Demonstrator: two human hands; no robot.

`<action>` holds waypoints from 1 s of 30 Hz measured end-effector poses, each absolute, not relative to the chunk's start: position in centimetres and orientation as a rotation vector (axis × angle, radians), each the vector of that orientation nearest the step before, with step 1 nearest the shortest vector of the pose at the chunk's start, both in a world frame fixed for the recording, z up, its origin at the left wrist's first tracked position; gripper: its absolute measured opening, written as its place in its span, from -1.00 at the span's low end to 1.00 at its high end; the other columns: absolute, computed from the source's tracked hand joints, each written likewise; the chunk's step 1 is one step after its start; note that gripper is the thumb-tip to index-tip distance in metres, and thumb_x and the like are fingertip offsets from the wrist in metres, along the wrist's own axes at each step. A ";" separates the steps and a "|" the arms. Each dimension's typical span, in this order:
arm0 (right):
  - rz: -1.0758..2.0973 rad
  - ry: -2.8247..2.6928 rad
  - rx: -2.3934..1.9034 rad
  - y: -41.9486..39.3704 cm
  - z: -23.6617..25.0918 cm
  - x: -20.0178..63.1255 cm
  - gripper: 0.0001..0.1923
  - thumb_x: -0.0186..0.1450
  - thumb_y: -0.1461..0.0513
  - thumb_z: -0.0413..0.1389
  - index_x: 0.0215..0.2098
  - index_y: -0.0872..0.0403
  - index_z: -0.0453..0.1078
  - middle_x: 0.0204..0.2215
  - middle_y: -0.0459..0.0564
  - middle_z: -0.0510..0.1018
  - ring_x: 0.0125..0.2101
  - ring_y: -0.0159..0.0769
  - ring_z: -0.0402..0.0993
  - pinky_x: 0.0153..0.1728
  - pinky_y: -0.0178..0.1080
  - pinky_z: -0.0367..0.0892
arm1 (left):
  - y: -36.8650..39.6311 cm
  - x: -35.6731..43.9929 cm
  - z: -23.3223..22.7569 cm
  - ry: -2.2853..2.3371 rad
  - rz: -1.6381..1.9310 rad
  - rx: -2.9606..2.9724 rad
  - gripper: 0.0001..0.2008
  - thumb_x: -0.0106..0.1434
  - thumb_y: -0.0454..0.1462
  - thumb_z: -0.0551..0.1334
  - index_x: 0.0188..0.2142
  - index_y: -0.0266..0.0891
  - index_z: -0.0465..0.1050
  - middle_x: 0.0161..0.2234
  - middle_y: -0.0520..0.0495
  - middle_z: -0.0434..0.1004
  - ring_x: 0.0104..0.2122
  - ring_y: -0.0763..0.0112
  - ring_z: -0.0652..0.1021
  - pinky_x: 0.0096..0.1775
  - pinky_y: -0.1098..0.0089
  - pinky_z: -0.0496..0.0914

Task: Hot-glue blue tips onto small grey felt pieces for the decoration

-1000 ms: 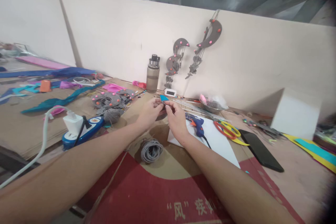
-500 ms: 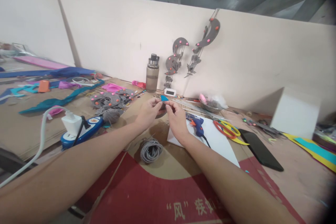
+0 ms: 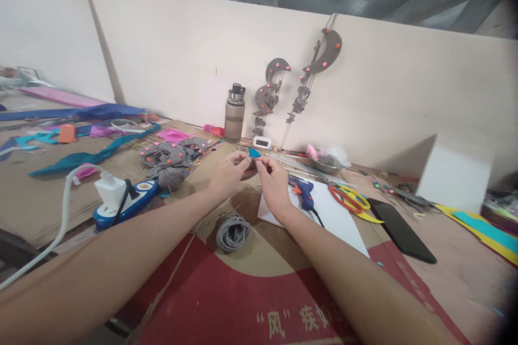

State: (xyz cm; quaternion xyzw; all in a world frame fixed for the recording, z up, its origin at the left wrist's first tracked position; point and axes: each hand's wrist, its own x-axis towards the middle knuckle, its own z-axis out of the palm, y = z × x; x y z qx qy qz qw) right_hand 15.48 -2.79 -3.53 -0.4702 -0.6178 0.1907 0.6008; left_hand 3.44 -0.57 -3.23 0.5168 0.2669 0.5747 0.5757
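Between the fingertips of my left hand (image 3: pixel 231 173) and my right hand (image 3: pixel 274 179) is a small blue piece (image 3: pixel 253 152), perhaps felt or foam, with a pointed top. Both hands pinch it from either side, and its lower part is hidden by my fingers. Below them, on the cardboard (image 3: pixel 275 259), lies a coil of grey cord (image 3: pixel 233 232). Just right of my right hand, a blue glue gun (image 3: pixel 305 193) rests on a white sheet (image 3: pixel 343 232).
Scissors (image 3: pixel 348 199) with red and yellow handles and a black phone (image 3: pixel 402 230) lie at right. A bottle (image 3: pixel 234 113) and a small digital clock (image 3: pixel 262 142) stand by the wall. Grey crescent hangings (image 3: pixel 329 51) hang there. A power strip (image 3: pixel 129 202) sits at left.
The blue piece has shifted slightly in my fingertips. The right-hand crescent hanging has swung a little to the right. Both hands keep nearly the same place.
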 end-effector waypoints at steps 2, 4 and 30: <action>0.447 -1.426 -1.088 -2.7 -3.5 15.5 -0.78 0.25 0.15 0.03 -0.32 0.08 0.47 -0.39 -0.04 0.56 -0.35 -0.28 0.41 -0.23 -0.23 0.28 | -0.7 3.5 -3.2 0.631 1.349 1.214 -0.78 0.06 -0.19 0.34 -0.37 -0.30 0.44 -0.34 -0.05 0.58 -0.29 0.37 0.59 -0.05 0.23 0.45; 0.456 -1.419 -1.085 -2.7 -3.5 15.5 -0.78 0.25 0.15 0.03 -0.32 0.08 0.47 -0.39 -0.04 0.56 -0.35 -0.28 0.42 -0.23 -0.23 0.28 | -0.8 3.5 -3.1 0.635 1.352 1.218 -0.77 0.07 -0.20 0.34 -0.35 -0.31 0.45 -0.33 -0.06 0.59 -0.29 0.37 0.59 -0.04 0.22 0.46; 0.546 -1.466 -1.102 -2.8 -3.1 15.4 -0.75 0.23 0.07 0.07 -0.38 0.08 0.44 -0.48 -0.11 0.48 -0.44 -0.34 0.32 -0.33 -0.27 0.23 | 1.6 1.7 -2.5 0.730 1.664 1.168 -0.81 0.04 -0.24 0.34 -0.38 -0.29 0.42 -0.44 0.02 0.51 -0.39 0.46 0.56 -0.17 0.28 0.52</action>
